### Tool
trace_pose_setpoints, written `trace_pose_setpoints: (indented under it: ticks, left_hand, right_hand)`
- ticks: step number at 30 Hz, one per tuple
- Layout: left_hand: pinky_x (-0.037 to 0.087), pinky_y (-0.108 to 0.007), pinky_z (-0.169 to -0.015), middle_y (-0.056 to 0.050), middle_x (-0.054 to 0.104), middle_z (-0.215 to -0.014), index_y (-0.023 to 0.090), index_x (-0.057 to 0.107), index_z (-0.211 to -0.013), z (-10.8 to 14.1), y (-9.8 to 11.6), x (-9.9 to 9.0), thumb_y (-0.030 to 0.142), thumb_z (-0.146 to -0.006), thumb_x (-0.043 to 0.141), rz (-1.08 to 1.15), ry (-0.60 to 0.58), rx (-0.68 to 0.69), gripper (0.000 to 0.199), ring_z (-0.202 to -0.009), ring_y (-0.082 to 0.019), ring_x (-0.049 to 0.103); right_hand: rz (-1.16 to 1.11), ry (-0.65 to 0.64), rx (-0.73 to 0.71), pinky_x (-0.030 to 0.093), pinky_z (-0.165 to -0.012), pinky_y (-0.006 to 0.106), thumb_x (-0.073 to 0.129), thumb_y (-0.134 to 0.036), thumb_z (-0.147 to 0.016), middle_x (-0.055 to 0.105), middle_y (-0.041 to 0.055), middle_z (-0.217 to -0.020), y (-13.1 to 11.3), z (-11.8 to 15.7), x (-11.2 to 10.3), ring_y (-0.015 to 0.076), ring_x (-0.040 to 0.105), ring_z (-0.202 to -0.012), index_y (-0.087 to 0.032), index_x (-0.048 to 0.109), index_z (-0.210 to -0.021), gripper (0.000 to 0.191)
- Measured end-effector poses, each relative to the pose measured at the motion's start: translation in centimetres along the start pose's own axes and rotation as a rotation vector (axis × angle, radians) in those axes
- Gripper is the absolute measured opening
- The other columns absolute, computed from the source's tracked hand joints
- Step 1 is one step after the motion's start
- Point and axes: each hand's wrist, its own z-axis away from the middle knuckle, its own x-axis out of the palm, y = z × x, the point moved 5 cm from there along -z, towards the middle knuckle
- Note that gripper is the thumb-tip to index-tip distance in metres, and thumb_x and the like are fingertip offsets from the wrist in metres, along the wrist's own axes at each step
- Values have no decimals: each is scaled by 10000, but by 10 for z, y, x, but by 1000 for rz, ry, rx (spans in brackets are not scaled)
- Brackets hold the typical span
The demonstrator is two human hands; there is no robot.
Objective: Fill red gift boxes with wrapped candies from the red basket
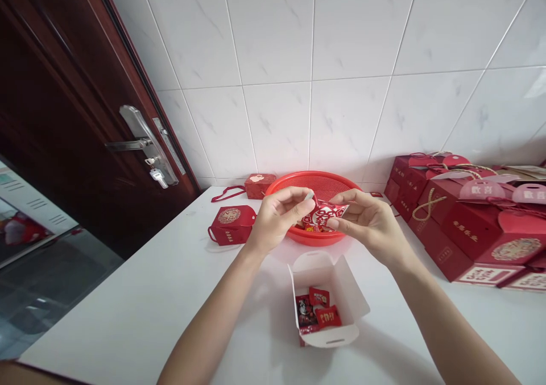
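Observation:
Between my two hands is a red and white printed snack packet [321, 215], held up in front of a red plastic basket [318, 180]. My left hand [284, 217] pinches its left end between thumb and fingers. At its right side, my right hand [369, 220] grips it with the thumb in front. Below the hands stands an opened gift box [350, 294], white inside, with its flaps spread. Several small wrapped sweets [327, 317] in red and dark wrappers lie in it. What the basket holds is mostly hidden behind the hands and packet.
Left of the basket are a closed red gift box [232, 226] and a smaller red box [260, 186] with a ribbon. Stacked red gift boxes [482, 226] with rope handles fill the right side. Behind the white table [170, 294] is a tiled wall; a door [77, 89] stands left.

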Motion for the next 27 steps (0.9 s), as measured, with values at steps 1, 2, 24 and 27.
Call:
trace_pose_setpoints:
  ticks: [1,2,24,27]
  left_hand:
    - [531,-250,-684,-42,722,-862,180,759,-906,0,1,0,399,-793,773,-29,5,9,247,-795,-164,654]
    - [527,-251,-679,-38,722,-841,184,768,-895,1,2,1,409,-816,751,-62,-2,16,239,-778,-161,649]
    - [556,-322,-819,-66,744,-908,167,777,-913,1,-2,0,445,-819,742,47,-20,-104,295,-876,-207,679]
    - [539,-288,-749,-51,736,-823,170,777,-843,3,2,-1,415,-836,729,-74,-50,-65,250,-791,-184,664]
  right_hand:
    - [42,-14,-6,596,-720,337,843,-453,-712,738,62,-940,-1,0,1,193,710,-777,-192,640,-945,404]
    - [80,-36,-7,592,-711,329,835,-455,-722,735,60,-941,-2,0,3,191,705,-773,-192,645,-948,396]
    - [75,157,-37,558,-662,284,690,-517,-856,730,45,-806,-9,5,7,178,683,-717,-196,666,-804,326]
    - [79,78,-7,557,-689,284,724,-536,-817,728,47,-839,-9,4,7,188,688,-772,-194,652,-838,350]
